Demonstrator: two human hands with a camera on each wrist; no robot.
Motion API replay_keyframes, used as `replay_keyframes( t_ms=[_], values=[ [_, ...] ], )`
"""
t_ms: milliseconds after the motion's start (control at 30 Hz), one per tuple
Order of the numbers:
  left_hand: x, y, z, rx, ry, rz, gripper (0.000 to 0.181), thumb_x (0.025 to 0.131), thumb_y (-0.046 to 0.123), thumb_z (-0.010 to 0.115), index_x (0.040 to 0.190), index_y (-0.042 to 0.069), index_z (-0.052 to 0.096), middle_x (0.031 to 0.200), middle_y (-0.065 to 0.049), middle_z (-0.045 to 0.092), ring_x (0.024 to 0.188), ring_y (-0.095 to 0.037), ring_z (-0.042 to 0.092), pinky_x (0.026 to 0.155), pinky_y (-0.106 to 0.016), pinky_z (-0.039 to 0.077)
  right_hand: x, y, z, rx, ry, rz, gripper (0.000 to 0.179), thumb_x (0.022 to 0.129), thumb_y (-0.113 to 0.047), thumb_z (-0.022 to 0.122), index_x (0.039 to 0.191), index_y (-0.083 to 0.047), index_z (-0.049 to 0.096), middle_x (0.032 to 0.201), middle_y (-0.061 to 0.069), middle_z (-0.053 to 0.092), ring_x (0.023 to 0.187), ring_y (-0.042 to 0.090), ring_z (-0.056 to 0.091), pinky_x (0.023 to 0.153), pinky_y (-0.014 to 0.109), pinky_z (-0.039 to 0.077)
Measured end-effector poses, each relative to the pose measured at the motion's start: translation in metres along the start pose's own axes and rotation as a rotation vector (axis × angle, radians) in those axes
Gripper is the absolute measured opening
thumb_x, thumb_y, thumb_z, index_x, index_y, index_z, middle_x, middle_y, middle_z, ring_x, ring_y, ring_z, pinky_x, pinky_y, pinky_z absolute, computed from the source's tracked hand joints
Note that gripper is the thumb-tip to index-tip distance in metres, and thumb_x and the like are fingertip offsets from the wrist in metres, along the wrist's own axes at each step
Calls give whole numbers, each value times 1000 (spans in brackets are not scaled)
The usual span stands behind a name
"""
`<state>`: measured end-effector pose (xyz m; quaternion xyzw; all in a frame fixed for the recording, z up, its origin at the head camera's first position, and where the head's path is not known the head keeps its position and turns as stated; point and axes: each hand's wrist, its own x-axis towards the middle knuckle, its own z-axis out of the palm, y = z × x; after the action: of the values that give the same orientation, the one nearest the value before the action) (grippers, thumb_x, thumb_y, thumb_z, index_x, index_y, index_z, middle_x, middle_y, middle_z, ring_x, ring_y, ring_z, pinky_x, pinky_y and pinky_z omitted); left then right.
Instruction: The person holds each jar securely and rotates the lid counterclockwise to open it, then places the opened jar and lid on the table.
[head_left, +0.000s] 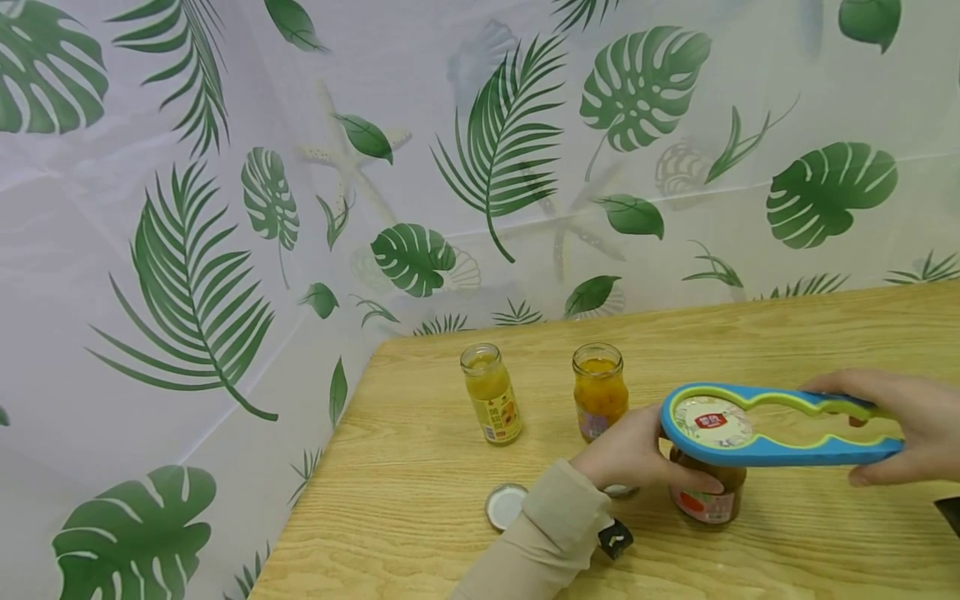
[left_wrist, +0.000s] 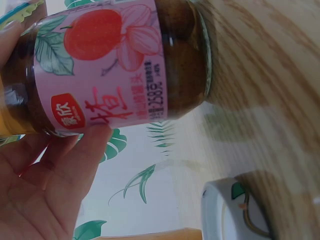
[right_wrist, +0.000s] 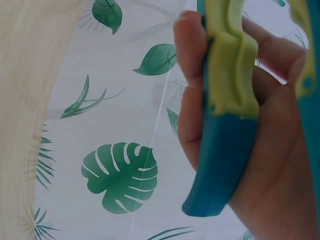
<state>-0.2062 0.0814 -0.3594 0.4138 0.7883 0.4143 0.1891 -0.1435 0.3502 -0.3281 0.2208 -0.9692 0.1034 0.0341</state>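
Note:
A jar with a pink label (head_left: 705, 503) and dark contents stands at the right, its label showing a red fruit in the left wrist view. My left hand (head_left: 637, 450) grips this jar round its side, the thumb in front. A blue and green jar opener (head_left: 795, 454) lies level over the jar top, its wide ring around the pale lid (head_left: 708, 421) with a red emblem. My right hand (head_left: 918, 425) holds the opener by the far end of its two wavy handles. In the right wrist view the fingers (right_wrist: 190, 55) curl round one handle (right_wrist: 227, 165).
An open jar of yellow fruit (head_left: 492, 400) and an open jar of orange fruit (head_left: 600, 392) stand farther back on the wooden table (head_left: 420, 467). A loose lid (head_left: 506, 506) lies inside up near my left sleeve. Behind hangs a leaf-printed curtain (head_left: 420, 83).

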Motion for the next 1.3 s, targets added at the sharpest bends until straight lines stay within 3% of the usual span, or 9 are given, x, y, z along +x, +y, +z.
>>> replay_keyframes(
  t_ms=[500, 667, 867, 1300],
  values=[
    [0, -1, 1, 18, 13, -2, 66, 68, 17, 77, 125, 24, 45, 113, 17, 50, 99, 5, 45, 84, -17, 38, 3, -5, 3, -41, -5, 26, 73, 49, -39, 84, 104, -5, 50, 83, -7, 49, 63, -1, 40, 52, 22, 40],
    [0, -1, 0, 11, 12, 2, 67, 68, 16, 77, 125, 23, 44, 114, 17, 50, 100, 5, 45, 84, -16, 38, 4, -7, 1, -21, -24, 31, 75, 49, -35, 84, 106, -4, 48, 90, -3, 52, 67, 4, 46, 54, 24, 42],
    [1, 0, 0, 11, 11, -2, 67, 68, 16, 77, 126, 24, 44, 113, 17, 50, 101, 5, 45, 84, -15, 37, 4, -10, 1, -16, -44, 62, 82, 49, -34, 85, 113, -2, 45, 101, 11, 52, 76, 17, 53, 61, 36, 47],
    [1, -2, 1, 34, 15, -5, 68, 67, 17, 78, 126, 23, 44, 114, 17, 50, 101, 5, 44, 83, -15, 37, 5, -8, 2, -18, -34, 68, 81, 48, -34, 85, 112, -1, 47, 99, 8, 53, 76, 17, 53, 62, 38, 47]
  ],
)
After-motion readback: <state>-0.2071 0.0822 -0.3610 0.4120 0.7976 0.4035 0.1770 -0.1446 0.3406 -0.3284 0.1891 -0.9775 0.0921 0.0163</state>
